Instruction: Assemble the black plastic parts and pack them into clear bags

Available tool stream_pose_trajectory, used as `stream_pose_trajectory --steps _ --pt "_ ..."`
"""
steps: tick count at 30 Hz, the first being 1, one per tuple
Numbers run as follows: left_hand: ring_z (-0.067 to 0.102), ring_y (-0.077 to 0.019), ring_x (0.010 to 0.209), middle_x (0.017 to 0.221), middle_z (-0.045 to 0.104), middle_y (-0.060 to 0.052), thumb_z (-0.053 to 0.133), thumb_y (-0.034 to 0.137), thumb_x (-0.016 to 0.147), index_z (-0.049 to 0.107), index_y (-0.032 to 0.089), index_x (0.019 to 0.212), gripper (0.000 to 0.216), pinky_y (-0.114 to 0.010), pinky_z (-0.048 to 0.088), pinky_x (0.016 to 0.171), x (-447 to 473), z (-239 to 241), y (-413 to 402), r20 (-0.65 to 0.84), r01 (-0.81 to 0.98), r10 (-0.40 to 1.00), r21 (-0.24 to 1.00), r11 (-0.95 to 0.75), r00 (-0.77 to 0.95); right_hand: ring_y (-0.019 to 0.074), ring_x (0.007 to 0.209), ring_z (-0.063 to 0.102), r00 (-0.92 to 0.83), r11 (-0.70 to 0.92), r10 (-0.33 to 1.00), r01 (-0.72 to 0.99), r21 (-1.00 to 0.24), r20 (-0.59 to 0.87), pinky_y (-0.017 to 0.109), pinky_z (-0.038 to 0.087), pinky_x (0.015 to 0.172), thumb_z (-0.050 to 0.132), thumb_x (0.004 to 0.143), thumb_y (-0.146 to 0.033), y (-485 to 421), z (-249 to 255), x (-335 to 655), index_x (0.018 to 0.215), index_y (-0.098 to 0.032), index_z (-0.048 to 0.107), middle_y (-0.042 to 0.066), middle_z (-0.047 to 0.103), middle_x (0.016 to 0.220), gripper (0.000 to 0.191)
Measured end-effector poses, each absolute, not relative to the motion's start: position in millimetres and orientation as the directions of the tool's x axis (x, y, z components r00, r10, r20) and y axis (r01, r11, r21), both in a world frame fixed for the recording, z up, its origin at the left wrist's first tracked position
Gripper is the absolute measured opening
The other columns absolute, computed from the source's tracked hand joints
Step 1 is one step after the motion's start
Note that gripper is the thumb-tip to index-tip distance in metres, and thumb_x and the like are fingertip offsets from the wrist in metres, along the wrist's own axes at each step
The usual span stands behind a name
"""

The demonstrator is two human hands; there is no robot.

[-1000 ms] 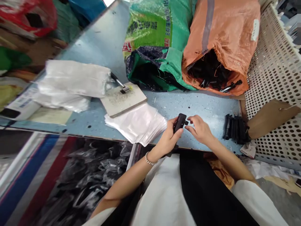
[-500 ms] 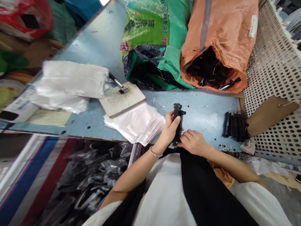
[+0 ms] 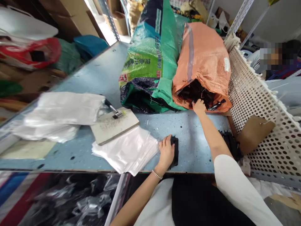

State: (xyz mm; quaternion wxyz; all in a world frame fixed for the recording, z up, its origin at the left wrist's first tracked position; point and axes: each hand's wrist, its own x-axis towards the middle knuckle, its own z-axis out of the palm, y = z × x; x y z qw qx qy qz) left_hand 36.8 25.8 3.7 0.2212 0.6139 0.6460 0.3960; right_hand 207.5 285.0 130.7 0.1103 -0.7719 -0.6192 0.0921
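Far left: white packets [image 3: 62,106] stacked on the worktop [image 3: 195,138], with bare surface behind, narrowing towards the back. Next, a pale board [image 3: 116,125] bearing a small dark-handled tool [image 3: 115,112]; the board covers part of a stack of clear bags [image 3: 128,150], whose near corner reaches the front edge. Just right, near that edge, the left hand [image 3: 166,152] has its grip closed on a black part [image 3: 175,152], its left side hidden by the fingers. Behind: green sack [image 3: 168,59], mouth dark, contents unclear; printed characters turned and not legible with certainty. Open surface lies right of the black part. Right hand [image 3: 199,107] at the mouth of the orange sack [image 3: 209,56], fingertips obscured; cannot tell whether its grip holds anything. Sack's white label [image 3: 227,64] too small to read. Farther right, more black parts [image 3: 231,146], partly behind the forearm, beside a perforated panel [image 3: 249,81].
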Motion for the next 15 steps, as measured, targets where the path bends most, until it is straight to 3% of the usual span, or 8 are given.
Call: stream_pose_trajectory --steps 2,5,7,9,12,15 --pt "0.055 -0.0339 0.128 0.134 0.061 -0.019 0.051 0.013 0.093 0.050 0.015 0.141 0.048 -0.062 0.043 0.110 27 4 29 0.227 0.618 0.965 0.780 -0.098 -0.133 0.0384 0.115 0.066 0.216 -0.215 0.976 0.921 -0.325 -0.035 0.045 0.049 0.092 0.056 0.099 -0.024 298 131 216 0.129 -0.004 0.049 0.035 0.061 0.130 0.037" --pt "0.056 -0.0310 0.125 0.133 0.062 -0.015 0.053 0.018 0.093 0.053 0.020 0.138 0.045 -0.058 0.045 0.110 16 17 38 0.212 0.506 0.969 0.854 -0.122 -0.125 0.0318 0.102 0.071 0.163 -0.169 0.985 0.896 -0.410 -0.051 0.042 0.050 0.088 0.050 0.101 -0.022 276 126 228 0.122 -0.009 0.052 0.023 0.073 0.108 0.024" --pt "0.060 -0.0277 0.121 0.134 0.061 -0.014 0.056 0.025 0.095 0.055 0.022 0.135 0.040 -0.054 0.047 0.110 16 32 50 0.144 0.305 0.983 0.947 -0.103 -0.114 0.0259 0.093 0.072 0.101 -0.112 0.994 0.876 -0.470 -0.049 0.037 0.051 0.085 0.045 0.104 -0.027 233 118 229 0.116 -0.014 0.052 0.014 0.075 0.097 0.019" --pt "0.063 -0.0242 0.119 0.135 0.061 -0.013 0.057 0.036 0.096 0.053 0.023 0.136 0.042 -0.047 0.051 0.108 21 51 64 0.008 -0.023 0.996 1.000 -0.010 -0.089 0.0206 0.079 0.071 0.001 -0.034 0.998 0.841 -0.539 -0.060 0.032 0.053 0.077 0.044 0.105 -0.034 173 105 223 0.109 -0.019 0.054 0.005 0.074 0.085 0.018" --pt "0.069 -0.0212 0.106 0.132 0.063 -0.012 0.055 0.054 0.097 0.047 0.024 0.137 0.051 -0.039 0.060 0.090 28 79 79 -0.216 -0.449 0.975 0.868 0.212 0.042 0.0182 0.071 0.068 -0.351 0.241 0.936 0.629 -0.739 0.006 0.030 0.052 0.067 0.047 0.104 -0.041 85 90 211 0.103 -0.023 0.057 0.001 0.071 0.080 0.021" --pt "0.068 -0.0154 0.080 0.121 0.067 -0.010 0.063 0.059 0.092 0.051 0.021 0.129 0.055 -0.029 0.059 0.066 27 99 74 -0.265 -0.487 0.955 0.821 0.298 0.137 0.0182 0.069 0.066 -0.506 0.423 0.855 0.553 -0.718 0.114 0.031 0.051 0.065 0.046 0.106 -0.043 49 92 207 0.111 -0.023 0.057 0.002 0.071 0.084 0.023"
